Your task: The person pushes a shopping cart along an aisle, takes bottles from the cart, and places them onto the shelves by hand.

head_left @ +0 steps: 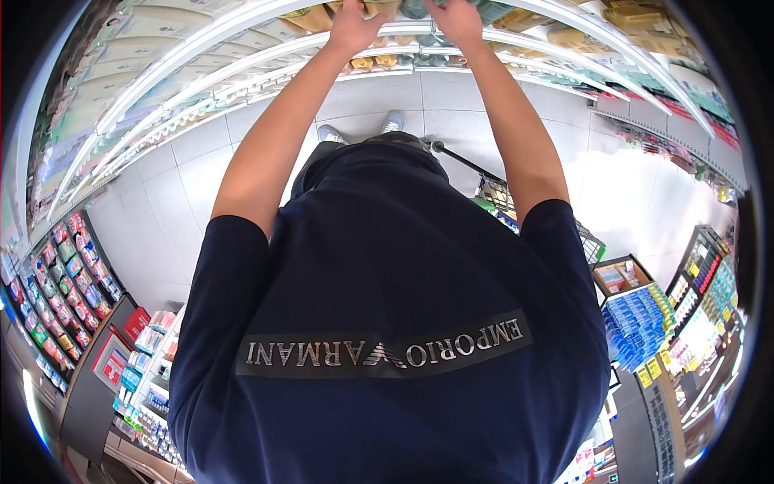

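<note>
Presently, at the upper edge of the view, yellow-brown goods (310, 18) and dark green goods (414, 9) stand side by side on a shelf with a white front strip (409, 27). The left hand (355, 28) is at the yellow-brown ones, the right hand (458, 20) at the green ones. Both hands have the thumb turned inward, but whether they grip something one cannot tell (the picture's edge cuts the fingers). More shelf tiers, with similar goods, are lower down. Both arms reach forward from a dark blue T-shirt (403, 282), which bears the shiny letters EMPORIO ARMANI. Beyond its hem, two light shoes (393, 121) stand on the pale tiled floor (451, 93). Beside the person's right side, a dark wire basket (592, 247) with green corners is partly hidden. Farther away are blue packs (637, 323) on the right and a rack of colourful packs (68, 282) on the left.
</note>
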`<state>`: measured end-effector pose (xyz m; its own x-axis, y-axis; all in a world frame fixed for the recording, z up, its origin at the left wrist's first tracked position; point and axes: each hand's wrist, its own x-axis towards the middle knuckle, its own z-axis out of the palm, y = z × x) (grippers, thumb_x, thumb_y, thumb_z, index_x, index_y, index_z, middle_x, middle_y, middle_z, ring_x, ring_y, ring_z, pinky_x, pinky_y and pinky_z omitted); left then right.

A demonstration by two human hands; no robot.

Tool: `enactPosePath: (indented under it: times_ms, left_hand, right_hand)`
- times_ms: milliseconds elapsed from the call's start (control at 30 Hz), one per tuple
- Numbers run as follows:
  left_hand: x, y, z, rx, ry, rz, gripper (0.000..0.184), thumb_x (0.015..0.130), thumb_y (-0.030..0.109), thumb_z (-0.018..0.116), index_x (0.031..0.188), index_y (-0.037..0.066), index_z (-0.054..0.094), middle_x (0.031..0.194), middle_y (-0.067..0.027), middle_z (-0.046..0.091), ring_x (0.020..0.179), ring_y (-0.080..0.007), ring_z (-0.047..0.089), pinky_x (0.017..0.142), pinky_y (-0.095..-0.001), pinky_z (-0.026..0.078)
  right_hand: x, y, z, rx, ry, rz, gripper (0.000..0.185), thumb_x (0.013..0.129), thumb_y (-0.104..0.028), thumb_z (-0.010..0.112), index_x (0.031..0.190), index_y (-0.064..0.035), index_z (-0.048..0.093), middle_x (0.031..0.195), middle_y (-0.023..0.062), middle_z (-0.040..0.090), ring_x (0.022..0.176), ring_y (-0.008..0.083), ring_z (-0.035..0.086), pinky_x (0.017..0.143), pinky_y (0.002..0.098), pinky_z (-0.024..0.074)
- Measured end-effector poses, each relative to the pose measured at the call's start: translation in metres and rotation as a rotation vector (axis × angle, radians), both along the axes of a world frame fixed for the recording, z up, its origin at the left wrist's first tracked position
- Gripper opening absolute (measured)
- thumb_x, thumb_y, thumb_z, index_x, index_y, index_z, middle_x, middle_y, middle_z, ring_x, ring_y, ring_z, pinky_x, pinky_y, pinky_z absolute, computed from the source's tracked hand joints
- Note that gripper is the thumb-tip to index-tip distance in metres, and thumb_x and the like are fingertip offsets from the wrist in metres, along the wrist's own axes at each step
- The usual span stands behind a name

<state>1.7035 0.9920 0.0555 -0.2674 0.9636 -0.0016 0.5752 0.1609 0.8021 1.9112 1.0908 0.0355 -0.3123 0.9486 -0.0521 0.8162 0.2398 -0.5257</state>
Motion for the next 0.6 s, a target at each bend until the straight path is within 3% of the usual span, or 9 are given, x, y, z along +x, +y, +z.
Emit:
enactPosePath:
  times_ms: [133,233,300,333,433,500,600]
  left_hand:
    - [0.007,0.015,0.001,-0.131,0.039,0.025,0.058,0.077,0.029,0.075,0.118,-0.002,0.048,0.105,-0.0207,0.059,0.093,-0.0335,0.060,0.081,-0.0404,0.049]
    - [0.011,0.018,0.009,-0.134,0.025,0.005,0.061,0.075,0.031,0.077,0.117,-0.003,0.049,0.097,-0.0193,0.062,0.089,-0.0323,0.061,0.077,-0.0406,0.050]
    - [0.011,0.021,0.011,-0.391,-0.189,0.073,0.060,0.075,0.033,0.078,0.114,-0.005,0.053,0.092,-0.0189,0.065,0.088,-0.0327,0.063,0.076,-0.0406,0.050]
    - [0.009,0.024,0.007,-0.393,-0.187,0.074,0.060,0.075,0.033,0.078,0.114,-0.005,0.053,0.092,-0.0189,0.065,0.088,-0.0327,0.063,0.076,-0.0406,0.050]
    - [0.000,0.035,-0.010,-0.447,-0.291,0.073,0.058,0.076,0.035,0.076,0.113,-0.005,0.057,0.096,-0.0198,0.066,0.091,-0.0327,0.063,0.081,-0.0402,0.050]
    - [-0.009,0.038,-0.024,-0.277,-0.037,-0.044,0.058,0.078,0.039,0.073,0.116,-0.002,0.059,0.102,-0.0208,0.067,0.094,-0.0322,0.063,0.085,-0.0396,0.050]
    - [-0.008,0.036,-0.030,-0.138,-0.057,-0.056,0.058,0.080,0.043,0.070,0.118,0.001,0.060,0.108,-0.0214,0.067,0.099,-0.0334,0.063,0.088,-0.0408,0.049]
  right_hand:
    - [-0.011,0.016,-0.002,-0.046,-0.137,-0.018,0.057,0.086,-0.052,0.060,0.086,0.0035,0.070,0.086,0.0233,0.069,0.076,0.0385,0.067,0.072,0.0476,0.0528]
    - [-0.017,0.023,0.013,-0.278,-0.194,0.027,0.062,0.086,-0.058,0.057,0.091,0.0031,0.071,0.086,0.0229,0.069,0.078,0.0368,0.068,0.073,0.0463,0.0540]
    - [-0.020,0.022,0.024,-0.463,-0.190,0.000,0.065,0.087,-0.060,0.054,0.107,0.0001,0.068,0.103,0.0226,0.068,0.097,0.0351,0.066,0.086,0.0452,0.0518]
    - [-0.020,0.023,0.020,-0.465,-0.189,0.001,0.065,0.087,-0.060,0.054,0.107,0.0001,0.068,0.103,0.0226,0.068,0.097,0.0351,0.066,0.086,0.0452,0.0518]
    - [-0.020,0.031,-0.007,-0.194,-0.154,0.014,0.065,0.087,-0.060,0.053,0.114,-0.0016,0.064,0.111,0.0223,0.065,0.104,0.0353,0.062,0.091,0.0454,0.0487]
    - [-0.019,0.033,-0.031,-0.017,-0.131,0.023,0.066,0.087,-0.060,0.053,0.119,-0.0027,0.062,0.117,0.0221,0.063,0.110,0.0355,0.060,0.095,0.0455,0.0467]
    - [-0.018,0.032,-0.045,0.251,-0.097,0.034,0.068,0.087,-0.060,0.053,0.126,-0.0044,0.058,0.125,0.0218,0.060,0.117,0.0357,0.056,0.100,0.0457,0.0436]
